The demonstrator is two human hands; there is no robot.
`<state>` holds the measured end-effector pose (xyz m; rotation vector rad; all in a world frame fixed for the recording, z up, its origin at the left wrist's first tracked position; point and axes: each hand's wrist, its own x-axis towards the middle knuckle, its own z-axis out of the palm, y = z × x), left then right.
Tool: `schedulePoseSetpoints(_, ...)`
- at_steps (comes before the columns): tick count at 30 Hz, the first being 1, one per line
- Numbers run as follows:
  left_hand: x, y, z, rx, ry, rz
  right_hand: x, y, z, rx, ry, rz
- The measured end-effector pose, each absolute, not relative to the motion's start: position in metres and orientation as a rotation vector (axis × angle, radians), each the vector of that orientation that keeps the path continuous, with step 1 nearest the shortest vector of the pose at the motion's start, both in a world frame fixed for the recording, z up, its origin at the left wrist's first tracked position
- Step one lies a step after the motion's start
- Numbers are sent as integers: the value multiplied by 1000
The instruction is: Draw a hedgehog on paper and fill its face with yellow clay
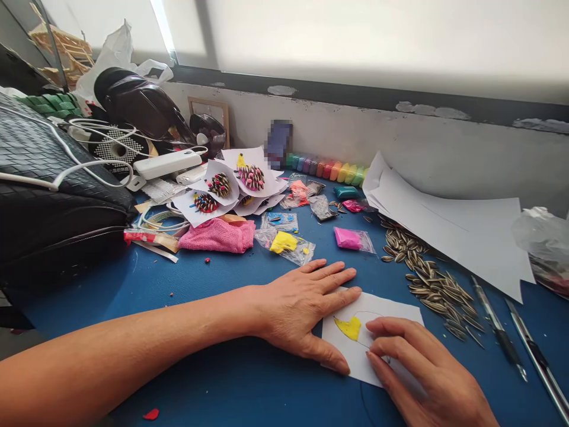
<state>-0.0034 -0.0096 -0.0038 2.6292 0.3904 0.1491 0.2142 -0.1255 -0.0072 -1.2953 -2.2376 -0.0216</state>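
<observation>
Clay patch (350, 328), yellow, lies on the paper sheet (403, 312) between separated hands, long axis roughly left-to-right, nearer the right hand (429, 367): fingers curled, grip undeterminable. Left hand (306, 311) rests flat, fingers spread.

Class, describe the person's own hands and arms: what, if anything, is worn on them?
The left hand shows no glove or ring, and the left forearm is bare, without visible sleeve, watch or bracelet. The right hand also shows no glove or ring; its forearm is out of frame.
</observation>
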Motion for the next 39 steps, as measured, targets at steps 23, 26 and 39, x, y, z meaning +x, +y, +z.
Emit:
schedulePoseSetpoints(23, -4, -8, -4, 2595, 383, 164, 231, -122, -4, -1247, -2401, -395)
schedulePoseSetpoints(26, -4, -8, -3, 2583, 374, 134, 225, -123, -3, -1362, -2246, -195)
schedulePoseSetpoints(39, -4, -7, -2, 2557, 368, 147, 216, -111, 1, -1613, -2047, 450)
